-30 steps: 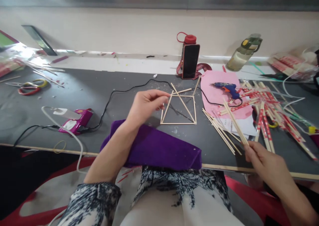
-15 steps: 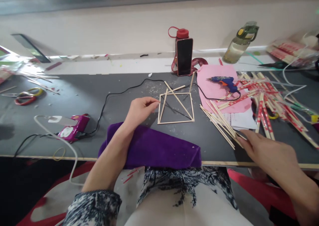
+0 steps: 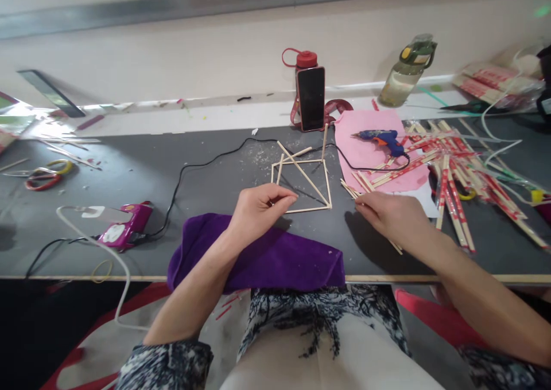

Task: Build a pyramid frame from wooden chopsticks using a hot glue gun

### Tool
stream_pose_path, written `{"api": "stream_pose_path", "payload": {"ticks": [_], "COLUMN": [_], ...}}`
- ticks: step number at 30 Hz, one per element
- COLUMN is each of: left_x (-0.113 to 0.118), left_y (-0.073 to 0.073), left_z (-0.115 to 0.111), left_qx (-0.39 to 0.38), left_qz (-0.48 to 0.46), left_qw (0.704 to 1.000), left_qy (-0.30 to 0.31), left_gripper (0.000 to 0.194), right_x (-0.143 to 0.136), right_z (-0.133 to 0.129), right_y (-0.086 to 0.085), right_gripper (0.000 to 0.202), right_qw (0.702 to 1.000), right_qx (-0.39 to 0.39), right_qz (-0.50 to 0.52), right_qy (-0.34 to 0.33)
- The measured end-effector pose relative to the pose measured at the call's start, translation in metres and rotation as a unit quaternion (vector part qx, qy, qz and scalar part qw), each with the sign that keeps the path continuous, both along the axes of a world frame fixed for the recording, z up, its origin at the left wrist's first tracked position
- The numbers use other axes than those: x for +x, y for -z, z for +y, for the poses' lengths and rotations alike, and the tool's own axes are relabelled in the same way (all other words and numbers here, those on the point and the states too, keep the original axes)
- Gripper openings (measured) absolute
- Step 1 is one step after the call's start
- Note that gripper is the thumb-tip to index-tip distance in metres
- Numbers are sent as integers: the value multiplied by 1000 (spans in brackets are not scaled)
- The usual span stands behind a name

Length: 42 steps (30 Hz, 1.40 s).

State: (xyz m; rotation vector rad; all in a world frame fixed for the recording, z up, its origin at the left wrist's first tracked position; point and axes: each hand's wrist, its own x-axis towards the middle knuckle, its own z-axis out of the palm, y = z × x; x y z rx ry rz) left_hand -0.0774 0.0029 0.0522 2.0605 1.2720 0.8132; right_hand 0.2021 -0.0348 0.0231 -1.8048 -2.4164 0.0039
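A square frame of chopsticks (image 3: pixel 306 209) rests on the grey table, with slanting sticks across it and one upright stick (image 3: pixel 324 143) at its far right corner. Above the frame's near left corner is my left hand (image 3: pixel 262 206), thumb and forefinger pinched; whatever lies between them is too small to make out. My right hand (image 3: pixel 396 218) hovers over the pile of loose chopsticks (image 3: pixel 348 189), hiding much of it. Its fingertips are pressed together too, and I cannot make out what they hold. A folded purple cloth (image 3: pixel 279 258) lies under my left forearm.
A blue glue gun (image 3: pixel 383 139) rests on pink paper (image 3: pixel 350 129), its black cord running behind the frame. Red-wrapped chopsticks (image 3: pixel 456 198) are heaped at right. A phone (image 3: pixel 310 98) leans on a red-capped bottle (image 3: pixel 306 59). Scissors (image 3: pixel 45 176) and a magenta power unit (image 3: pixel 129 226) lie left.
My left hand has moved right and nearer, from the frame's left side to over its near corner. My right hand has risen from the loose chopsticks' near ends and moved left toward the frame.
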Motion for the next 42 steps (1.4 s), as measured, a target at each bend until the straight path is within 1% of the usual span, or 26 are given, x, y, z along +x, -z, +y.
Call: {"api": "stream_pose_path", "payload": {"ticks": [3, 5, 6, 8, 10, 13, 16, 18, 22, 25, 29, 32, 34, 36, 39, 41, 42], "left_x": [7, 11, 13, 14, 11, 4, -2, -4, -8, -10, -12, -12, -12, -12, -14, -16, -17], "left_y": [2, 5, 7, 14, 20, 28, 32, 32, 32, 32, 36, 39, 41, 42, 44, 45, 46], "left_z": [-4, -7, -9, -12, -14, -16, -17, -18, -19, -19, -18, -17, -16, -15, -14, -14, -14], "left_qx": [6, 16, 21, 32, 40, 41, 38, 41, 46, 43, 42, 49, 55, 59, 60, 60, 60], "left_qz": [-5, -3, -1, 8, 17, 24, 27, 24, 12, 6, -13, -21, -24, -25, -25, -26, -27], "left_qw": [1000, 999, 998, 997, 996, 996, 996, 997, 997, 998, 998, 998, 998, 997, 997, 997, 997], "left_qy": [25, 46, 57, 74, 81, 78, 70, 65, 59, 55, 48, 39, 35, 33, 33, 34, 34], "left_gripper": [17, 17, 17, 16, 16, 16, 15, 16, 17, 17, 17, 16, 16, 15, 15, 15, 15], "right_x": [-6, -12, -15, -20, -24, -29, -35, -38, -39, -32, -20, -15, -15, -14, -7, 2, 8], "right_z": [53, 88, 102, 125, 137, 142, 143, 143, 144, 145, 150, 159, 165, 168, 162, 146, 135], "right_y": [-6, -5, -3, 5, 13, 21, 23, 23, 23, 20, 10, 5, 4, 3, -1, -5, -7], "right_gripper": [28, 27, 27, 28, 30, 34, 38, 37, 32, 33, 34, 31, 30, 32, 30, 29, 32], "right_qw": [999, 998, 998, 996, 993, 990, 988, 987, 991, 992, 990, 984, 981, 979, 977, 979, 979], "right_qx": [-36, -49, -49, -63, -78, -91, -102, -106, -92, -86, -52, -35, -28, -10, 4, -2, -4], "right_qz": [28, 34, 35, 44, 56, 63, 52, 39, 36, 52, 76, 121, 152, 175, 184, 162, 144], "right_qy": [12, 12, 28, 42, 63, 92, 105, 112, 90, 75, 107, 126, 120, 108, 105, 128, 141]}}
